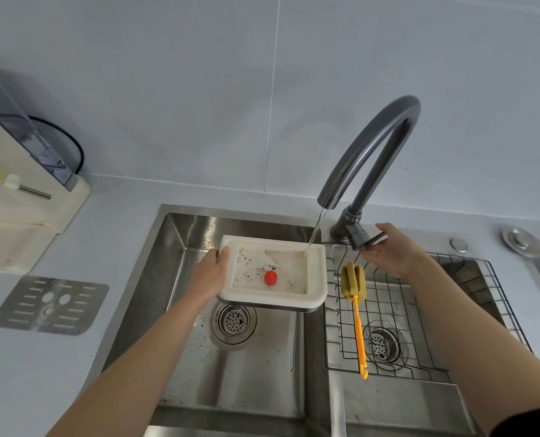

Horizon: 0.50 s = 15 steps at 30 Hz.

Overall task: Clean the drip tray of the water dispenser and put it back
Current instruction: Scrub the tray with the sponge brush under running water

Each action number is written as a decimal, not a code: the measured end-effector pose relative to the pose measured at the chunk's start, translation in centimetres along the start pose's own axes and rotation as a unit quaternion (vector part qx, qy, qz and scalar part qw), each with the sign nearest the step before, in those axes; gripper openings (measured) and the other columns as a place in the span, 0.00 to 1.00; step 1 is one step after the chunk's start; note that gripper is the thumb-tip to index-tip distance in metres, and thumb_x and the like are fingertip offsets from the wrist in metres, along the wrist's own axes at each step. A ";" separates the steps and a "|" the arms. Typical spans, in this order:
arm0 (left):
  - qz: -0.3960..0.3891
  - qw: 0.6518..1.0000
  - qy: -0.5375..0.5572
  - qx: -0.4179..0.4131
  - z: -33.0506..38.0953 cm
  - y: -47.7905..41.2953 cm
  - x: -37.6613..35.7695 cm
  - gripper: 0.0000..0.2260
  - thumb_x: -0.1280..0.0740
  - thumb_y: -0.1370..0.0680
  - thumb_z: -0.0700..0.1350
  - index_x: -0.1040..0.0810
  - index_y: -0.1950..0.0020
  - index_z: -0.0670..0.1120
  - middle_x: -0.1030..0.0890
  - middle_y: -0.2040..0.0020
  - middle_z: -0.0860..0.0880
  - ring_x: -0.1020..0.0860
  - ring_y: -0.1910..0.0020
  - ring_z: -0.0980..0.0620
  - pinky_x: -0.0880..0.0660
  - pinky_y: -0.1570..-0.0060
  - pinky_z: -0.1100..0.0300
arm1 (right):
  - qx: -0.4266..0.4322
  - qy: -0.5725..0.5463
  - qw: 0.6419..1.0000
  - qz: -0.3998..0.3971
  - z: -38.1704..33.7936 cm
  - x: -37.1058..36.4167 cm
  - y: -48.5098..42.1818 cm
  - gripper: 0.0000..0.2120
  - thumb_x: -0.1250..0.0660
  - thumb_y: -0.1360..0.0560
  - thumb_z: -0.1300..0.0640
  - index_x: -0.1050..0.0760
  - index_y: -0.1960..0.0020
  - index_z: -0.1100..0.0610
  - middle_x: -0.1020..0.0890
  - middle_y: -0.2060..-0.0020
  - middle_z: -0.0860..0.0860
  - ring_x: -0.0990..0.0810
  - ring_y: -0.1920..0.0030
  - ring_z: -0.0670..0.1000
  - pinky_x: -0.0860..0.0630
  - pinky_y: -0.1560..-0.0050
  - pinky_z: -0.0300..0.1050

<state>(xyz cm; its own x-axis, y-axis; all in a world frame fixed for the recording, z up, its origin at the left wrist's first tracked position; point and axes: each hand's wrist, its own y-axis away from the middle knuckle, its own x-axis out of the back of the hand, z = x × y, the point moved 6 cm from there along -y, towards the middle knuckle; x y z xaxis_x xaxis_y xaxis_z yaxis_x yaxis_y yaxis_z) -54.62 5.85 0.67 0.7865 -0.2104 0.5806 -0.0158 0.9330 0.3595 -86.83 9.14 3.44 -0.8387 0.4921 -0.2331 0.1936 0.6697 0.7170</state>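
1. Far left, the water dispenser (16,171) stands on the counter (111,234), and the ledge at its foot, where I take the tray to belong, is bare. So the tray is out, and the putting-back is yet to come.

2. Just in front of it, the slotted metal grate (52,305) lies flat on the counter, apart from everything else. It looks like the tray's cover, which would have to go back on too.

3. Over the left sink basin (174,310) comes the left hand (210,274), fingers curled around the left edge of the white drip tray (273,272), thumb on top of the rim, holding it up above the drain.

4. The tray is clearly not clean: dark specks are scattered across its floor, and a small red float (271,278) sits near the middle. A thin stream of water (315,230) from the faucet (373,152) lands in its far right corner. The rinse is only beginning, by my reckoning.

5. Right of the tray, a yellow sponge brush (353,280) with an orange handle lies on the wire rack (420,316) over the right basin, untouched, handy if scrubbing is needed.

6. The right hand (388,250) sits at the faucet lever (361,239), fingers loosely spread around it rather than clenched. Whether it truly grips the lever I cannot tell.
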 end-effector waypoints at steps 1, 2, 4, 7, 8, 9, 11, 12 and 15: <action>0.000 1.000 0.000 -0.002 0.0 0.0 0.0 0.14 0.50 0.20 0.53 0.31 0.52 0.44 0.24 0.56 0.46 0.25 0.56 0.47 0.27 0.54 0.52 | 0.018 0.043 0.999 0.004 0.2 0.2 0.4 0.26 0.46 0.21 0.55 0.46 0.29 0.69 0.34 0.32 0.65 0.35 0.30 0.60 0.39 0.29 0.49; 0.001 1.000 0.000 -0.002 0.0 0.0 0.0 0.15 0.50 0.20 0.53 0.31 0.51 0.44 0.24 0.56 0.46 0.24 0.56 0.47 0.26 0.53 0.51 | 0.037 0.100 0.994 0.016 0.6 0.5 0.8 0.25 0.45 0.21 0.57 0.44 0.29 0.69 0.37 0.30 0.65 0.38 0.29 0.61 0.41 0.27 0.50; 0.000 1.000 0.002 -0.002 0.0 0.0 -0.1 0.15 0.50 0.20 0.53 0.30 0.51 0.44 0.24 0.57 0.46 0.24 0.56 0.46 0.25 0.52 0.50 | 0.061 0.266 0.960 0.059 1.9 1.9 1.3 0.18 0.43 0.23 0.62 0.34 0.34 0.68 0.32 0.33 0.66 0.28 0.36 0.60 0.34 0.33 0.52; 0.003 1.000 0.003 -0.004 -0.1 0.1 0.0 0.17 0.50 0.20 0.53 0.29 0.49 0.42 0.24 0.58 0.47 0.23 0.55 0.45 0.25 0.51 0.48 | 0.064 0.541 0.834 0.092 5.8 4.0 2.0 0.10 0.40 0.23 0.59 0.26 0.46 0.63 0.21 0.51 0.59 0.26 0.61 0.48 0.26 0.52 0.47; 0.005 1.000 0.001 -0.007 0.0 0.1 -0.1 0.18 0.50 0.20 0.53 0.28 0.48 0.42 0.24 0.58 0.47 0.23 0.55 0.45 0.25 0.51 0.49 | 0.044 0.580 0.808 0.091 7.4 4.7 2.0 0.11 0.39 0.24 0.58 0.26 0.47 0.64 0.20 0.53 0.58 0.27 0.63 0.46 0.25 0.54 0.46; 0.008 1.000 -0.001 -0.010 0.1 0.1 -0.1 0.19 0.50 0.20 0.53 0.28 0.47 0.41 0.24 0.58 0.46 0.23 0.55 0.45 0.26 0.52 0.49 | 0.017 0.599 0.795 0.087 9.1 5.2 2.0 0.12 0.38 0.24 0.57 0.26 0.47 0.65 0.20 0.54 0.58 0.27 0.64 0.47 0.24 0.54 0.47; 0.010 1.000 0.001 -0.014 0.4 0.2 -0.3 0.19 0.50 0.20 0.52 0.28 0.45 0.40 0.24 0.57 0.46 0.25 0.56 0.46 0.28 0.56 0.53 | -0.023 0.633 0.769 0.082 12.1 5.7 2.0 0.13 0.37 0.25 0.53 0.26 0.49 0.64 0.21 0.62 0.53 0.28 0.66 0.47 0.22 0.55 0.44; 0.010 1.000 0.006 -0.014 0.5 0.2 -0.4 0.19 0.50 0.20 0.52 0.28 0.44 0.40 0.25 0.57 0.46 0.25 0.57 0.46 0.30 0.57 0.55 | -0.030 0.651 0.755 0.080 13.2 5.8 2.0 0.12 0.36 0.25 0.52 0.27 0.51 0.61 0.24 0.66 0.50 0.29 0.67 0.46 0.23 0.58 0.41; 0.014 1.000 0.012 -0.016 0.9 0.5 -0.6 0.20 0.50 0.20 0.52 0.29 0.43 0.39 0.25 0.56 0.45 0.27 0.56 0.47 0.33 0.57 0.57 | -0.010 0.674 0.732 0.097 15.1 5.8 1.6 0.06 0.39 0.24 0.54 0.31 0.53 0.56 0.29 0.68 0.48 0.27 0.67 0.46 0.23 0.57 0.43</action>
<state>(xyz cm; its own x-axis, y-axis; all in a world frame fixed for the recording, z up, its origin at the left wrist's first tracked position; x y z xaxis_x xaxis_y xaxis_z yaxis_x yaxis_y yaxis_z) -55.63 6.21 1.21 0.8010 -0.1768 0.5719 -0.0185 0.9476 0.3189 -83.70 21.44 -6.71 -0.5386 -0.4280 0.7258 0.3798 0.6456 0.6625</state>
